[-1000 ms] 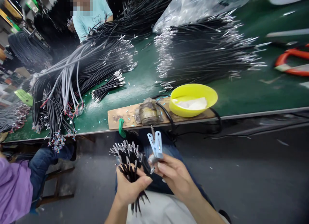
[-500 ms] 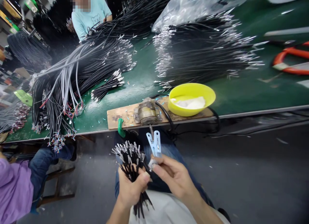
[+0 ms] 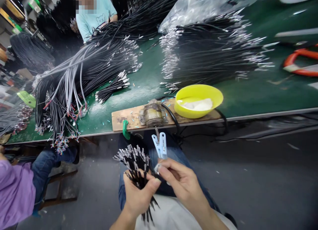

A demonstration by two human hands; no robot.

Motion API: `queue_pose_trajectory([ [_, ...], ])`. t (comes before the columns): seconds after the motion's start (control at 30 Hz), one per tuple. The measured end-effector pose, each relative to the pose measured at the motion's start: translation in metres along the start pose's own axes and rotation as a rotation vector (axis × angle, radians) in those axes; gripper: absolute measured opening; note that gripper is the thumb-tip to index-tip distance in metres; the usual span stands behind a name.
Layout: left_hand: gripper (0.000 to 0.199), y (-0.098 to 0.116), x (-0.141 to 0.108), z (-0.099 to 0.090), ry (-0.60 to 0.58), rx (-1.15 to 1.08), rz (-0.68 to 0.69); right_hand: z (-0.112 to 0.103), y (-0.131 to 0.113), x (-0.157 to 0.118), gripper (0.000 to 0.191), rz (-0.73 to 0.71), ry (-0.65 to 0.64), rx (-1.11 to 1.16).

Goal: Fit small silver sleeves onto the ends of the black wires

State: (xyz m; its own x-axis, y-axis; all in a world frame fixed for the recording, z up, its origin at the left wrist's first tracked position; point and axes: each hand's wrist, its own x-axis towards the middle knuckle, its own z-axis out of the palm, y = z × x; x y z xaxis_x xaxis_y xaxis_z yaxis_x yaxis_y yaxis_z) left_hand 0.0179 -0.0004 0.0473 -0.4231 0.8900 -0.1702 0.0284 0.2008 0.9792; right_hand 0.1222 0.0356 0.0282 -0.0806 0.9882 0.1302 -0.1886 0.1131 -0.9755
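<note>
A bundle of short black cables with stripped, silvery ends fanned upward is wrapped in my left hand. Close to its right, my right hand pinches something small and whitish at the fingertips; its exact nature is unclear. Just above those fingertips is a light blue clothespin, attached to the shaft of a small motor. The motor sits on a wooden board at the table edge, beside a yellow bowl with white material inside.
Piles of black cables and grey cables lie on the green table. A green clamp grips the board. Orange-handled scissors are at right. One person is across the table, another at left.
My left thumb has shifted right, closer to my right fingertips. My right hand has moved only slightly. The table scene has shifted a little to the right in view.
</note>
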Motion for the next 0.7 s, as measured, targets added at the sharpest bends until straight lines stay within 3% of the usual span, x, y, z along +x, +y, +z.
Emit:
queue_pose_trajectory([
  [0.13,0.03,0.003,-0.002,0.005,0.048,0.031,0.012,0.005,-0.005,-0.001,0.023,-0.284,0.198,-0.271],
  [0.2,0.033,0.0,-0.002,0.007,0.091,0.02,-0.023,0.007,-0.005,-0.001,0.023,-0.36,0.217,-0.322],
  [0.33,0.032,-0.004,-0.003,0.01,0.155,-0.023,-0.056,0.009,-0.002,-0.003,0.022,-0.396,0.2,-0.333],
  [0.53,0.023,0.006,-0.01,0.017,0.229,0.02,0.015,0.011,0.001,-0.007,0.021,-0.513,0.271,-0.482],
  [0.7,0.015,-0.002,-0.014,0.02,0.283,-0.011,0.03,0.012,0.0,-0.008,0.021,-0.554,0.27,-0.498],
])
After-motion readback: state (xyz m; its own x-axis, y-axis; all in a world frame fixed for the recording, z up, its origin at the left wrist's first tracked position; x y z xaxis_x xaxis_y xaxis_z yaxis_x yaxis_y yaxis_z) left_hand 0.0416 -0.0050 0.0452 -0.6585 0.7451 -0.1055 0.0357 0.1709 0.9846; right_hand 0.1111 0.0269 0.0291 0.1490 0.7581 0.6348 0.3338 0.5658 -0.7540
